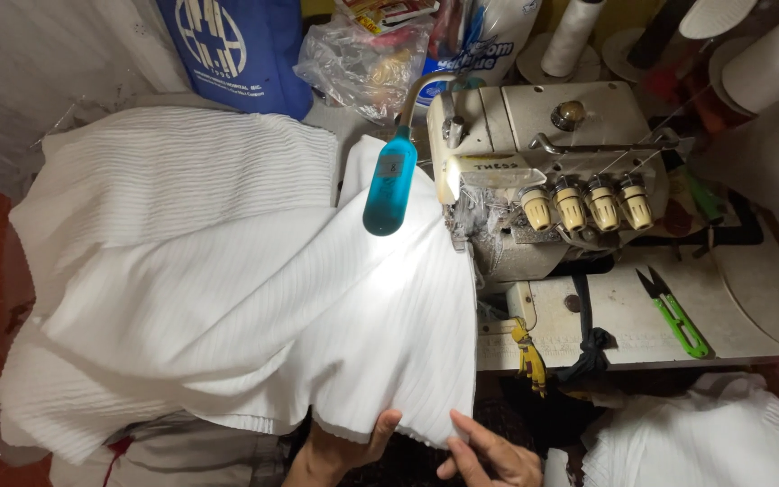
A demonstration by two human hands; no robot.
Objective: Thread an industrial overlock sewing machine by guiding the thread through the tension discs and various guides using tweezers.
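So the person is working at a cream-coloured overlock sewing machine (534, 171) that's sitting on a pale, worn bench (624, 316), and a big piece of white ribbed fabric (227, 280) is spreading out to the left of the machine, draping over the bench edge and hanging down toward the person. The left hand (344, 446) is gripping the fabric's lower hem, thumb lying on top and the other fingers tucked underneath, so its grip is pinching the cloth. The right hand (489, 455) is sitting just beside that same hem, fingers spread and pointing left, fingertips right at the edge; can't really tell if they're actually touching it. A teal gooseneck lamp (390, 185) is hanging over the fabric and lighting up the part right next to the machine. A pair of green-handled thread snips (675, 316) is lying on the bench to the right of the machine, well apart from both hands. More white ribbed cloth (714, 442) is bunching up at the lower right, near the right hand.
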